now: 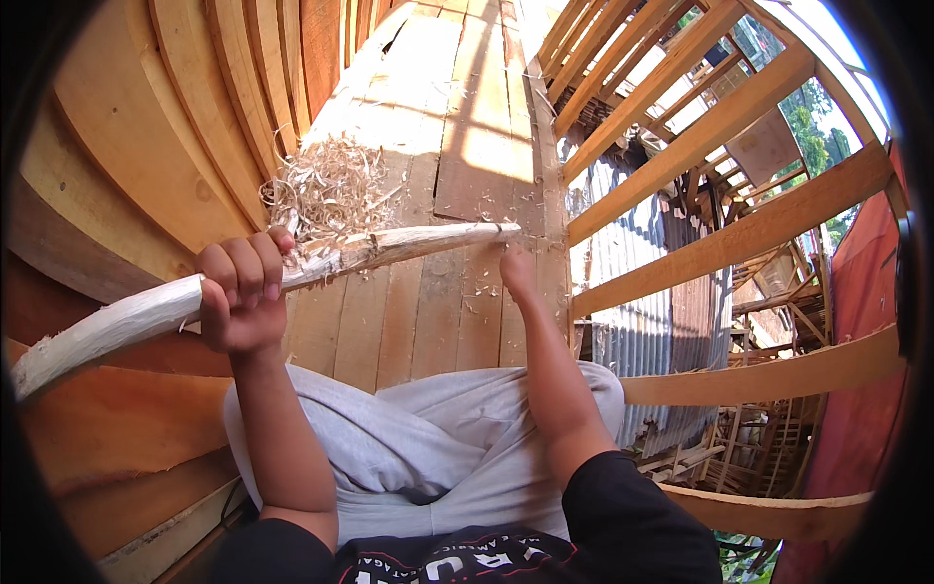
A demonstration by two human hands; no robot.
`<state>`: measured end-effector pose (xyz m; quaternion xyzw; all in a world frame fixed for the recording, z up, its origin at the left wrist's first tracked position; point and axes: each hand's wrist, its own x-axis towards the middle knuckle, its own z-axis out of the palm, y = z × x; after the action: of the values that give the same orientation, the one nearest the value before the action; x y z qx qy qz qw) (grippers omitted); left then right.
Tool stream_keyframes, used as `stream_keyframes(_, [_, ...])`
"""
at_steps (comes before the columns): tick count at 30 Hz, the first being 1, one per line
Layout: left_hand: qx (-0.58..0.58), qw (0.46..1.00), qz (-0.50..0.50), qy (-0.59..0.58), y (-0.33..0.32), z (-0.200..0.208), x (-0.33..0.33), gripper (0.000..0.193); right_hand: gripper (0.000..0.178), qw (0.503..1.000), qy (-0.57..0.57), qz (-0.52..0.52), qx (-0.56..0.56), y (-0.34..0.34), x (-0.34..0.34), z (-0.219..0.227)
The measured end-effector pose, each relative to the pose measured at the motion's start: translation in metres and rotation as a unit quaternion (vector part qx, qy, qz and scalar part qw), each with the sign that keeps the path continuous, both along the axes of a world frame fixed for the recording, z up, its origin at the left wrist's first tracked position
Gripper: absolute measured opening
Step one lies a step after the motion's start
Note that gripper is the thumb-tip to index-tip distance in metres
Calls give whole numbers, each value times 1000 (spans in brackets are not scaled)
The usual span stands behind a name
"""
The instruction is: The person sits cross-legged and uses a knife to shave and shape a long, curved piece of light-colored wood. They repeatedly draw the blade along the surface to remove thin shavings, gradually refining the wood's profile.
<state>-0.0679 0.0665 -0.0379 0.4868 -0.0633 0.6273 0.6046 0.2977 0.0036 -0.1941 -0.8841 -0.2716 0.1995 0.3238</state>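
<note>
A long, slightly curved wooden pole [409, 245], mostly stripped to pale wood with brown patches along its middle, crosses in front of me from the left edge to the centre. My left hand [245, 292] is wrapped round it left of the middle, fingers over the top. At its thinner right end, my right hand [518, 273] is closed just below the tip. Whether those fingers grip the pole's tip or some small thing is hidden. Beyond the pole, next to the left wall, lies a heap of curled wood shavings [326, 185].
I sit cross-legged in grey trousers [418, 438] on a plank floor [389, 321] scattered with shavings. Overlapping boards [146, 127] form the left wall. Wooden slats [720, 234] line the right side, with corrugated metal sheets [652, 311] lower down outside.
</note>
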Motion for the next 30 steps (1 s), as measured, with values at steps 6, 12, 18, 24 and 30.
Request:
stream_keyframes(6, [-1, 999, 33, -14, 2, -4, -5, 32, 58, 993, -15, 115, -18, 14, -86, 73])
stream_keyframes(12, [-9, 1000, 16, -8, 2, -2, -2, 31, 59, 998, 10, 55, -34, 12, -31, 34])
stream_keyframes(18, [25, 999, -31, -1, 4, -1, -6, 32, 60, 995, -9, 74, -70, 8, -36, 39])
stream_keyframes(24, [11, 999, -36, -2, 4, -1, -3, 33, 62, 993, 19, 105, -51, 14, -55, 55])
stream_keyframes(30, [34, 999, -40, 0, 7, -4, -7, 34, 61, 995, 16, 69, -76, 5, -39, 51])
